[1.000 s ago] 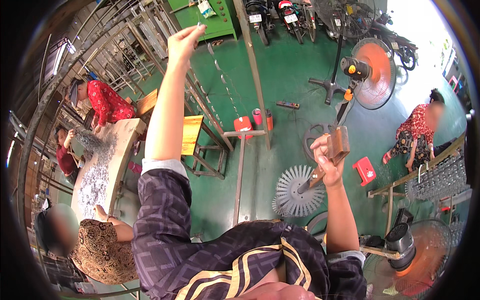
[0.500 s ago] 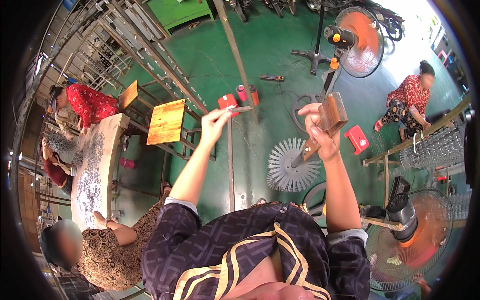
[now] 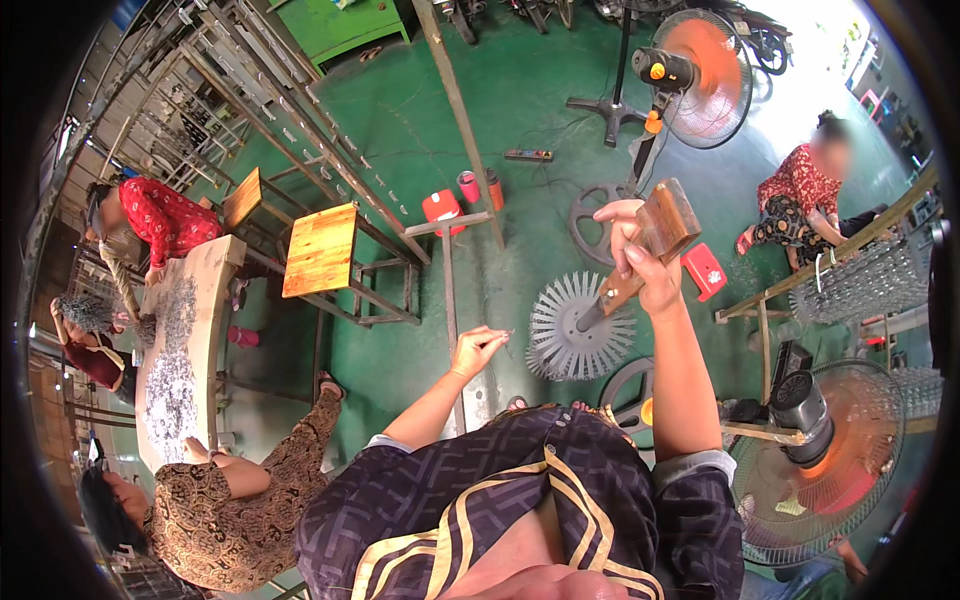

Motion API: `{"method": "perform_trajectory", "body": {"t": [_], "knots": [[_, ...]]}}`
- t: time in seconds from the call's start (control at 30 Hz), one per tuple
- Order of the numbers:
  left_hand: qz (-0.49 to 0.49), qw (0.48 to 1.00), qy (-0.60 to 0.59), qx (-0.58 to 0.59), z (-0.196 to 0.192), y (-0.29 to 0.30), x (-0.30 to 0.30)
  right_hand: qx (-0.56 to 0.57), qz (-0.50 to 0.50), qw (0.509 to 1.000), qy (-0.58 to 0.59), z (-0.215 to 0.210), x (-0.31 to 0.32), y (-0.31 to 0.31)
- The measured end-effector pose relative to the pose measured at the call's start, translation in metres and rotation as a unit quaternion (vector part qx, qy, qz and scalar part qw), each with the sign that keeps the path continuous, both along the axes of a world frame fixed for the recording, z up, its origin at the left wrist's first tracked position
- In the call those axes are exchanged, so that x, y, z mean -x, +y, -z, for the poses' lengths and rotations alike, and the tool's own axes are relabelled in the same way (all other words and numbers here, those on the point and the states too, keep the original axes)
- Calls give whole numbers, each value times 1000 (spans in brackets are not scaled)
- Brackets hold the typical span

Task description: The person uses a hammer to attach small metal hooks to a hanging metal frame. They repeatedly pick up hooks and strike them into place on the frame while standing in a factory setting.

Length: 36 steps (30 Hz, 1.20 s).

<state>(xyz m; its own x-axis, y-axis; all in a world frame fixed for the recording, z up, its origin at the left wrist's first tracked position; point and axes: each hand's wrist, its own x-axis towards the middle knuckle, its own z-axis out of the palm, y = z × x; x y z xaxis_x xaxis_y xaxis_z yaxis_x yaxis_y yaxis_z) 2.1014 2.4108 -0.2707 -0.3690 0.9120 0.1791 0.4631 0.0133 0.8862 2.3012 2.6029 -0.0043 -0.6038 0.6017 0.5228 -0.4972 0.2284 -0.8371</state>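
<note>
My right hand is wrapped around a wooden handle, a thick brown block. Below the hand, a wooden arm runs from it to the shaft of a grey slotted metal wheel. Left of the wheel, my left hand is closed in a pinch, apart from the handle. A tiny thin bit shows at its fingertips, too small to name. Farther off, past the left hand, stands a metal T-shaped post.
Two wooden stools and a long table heaped with small metal pieces stand at left, with several people around it. Fans stand at right. Another person sits near a rack of hanging metal strands.
My left hand has come down and right from the top of the T-shaped post toward the slotted wheel. My right hand keeps hold of the wooden handle. The whole view has shifted slightly.
</note>
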Motion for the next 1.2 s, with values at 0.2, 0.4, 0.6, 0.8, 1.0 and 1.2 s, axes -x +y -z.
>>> {"method": "perform_trajectory", "body": {"t": [0.2, 0.4, 0.6, 0.8, 1.0, 1.2], "knots": [[32, 997, 68, -15, 17, -7, -21, -44, 40, 998, -25, 2, 0, 0], [33, 997, 66, 14, 27, -5, -28, -49, 43, 997, -41, 2, -2, 2], [27, 996, 89, 7, 40, 1, -31, -34, 42, 997, -47, 2, -3, 4], [30, 989, 146, 11, 39, 7, -38, -14, 50, 998, -41, 0, -4, 2], [22, 979, 201, 18, 33, 14, -48, -11, 55, 998, -25, 3, -6, 4], [18, 979, 200, 31, 25, 16, -48, -23, 52, 998, -17, 6, -8, 6]]}}
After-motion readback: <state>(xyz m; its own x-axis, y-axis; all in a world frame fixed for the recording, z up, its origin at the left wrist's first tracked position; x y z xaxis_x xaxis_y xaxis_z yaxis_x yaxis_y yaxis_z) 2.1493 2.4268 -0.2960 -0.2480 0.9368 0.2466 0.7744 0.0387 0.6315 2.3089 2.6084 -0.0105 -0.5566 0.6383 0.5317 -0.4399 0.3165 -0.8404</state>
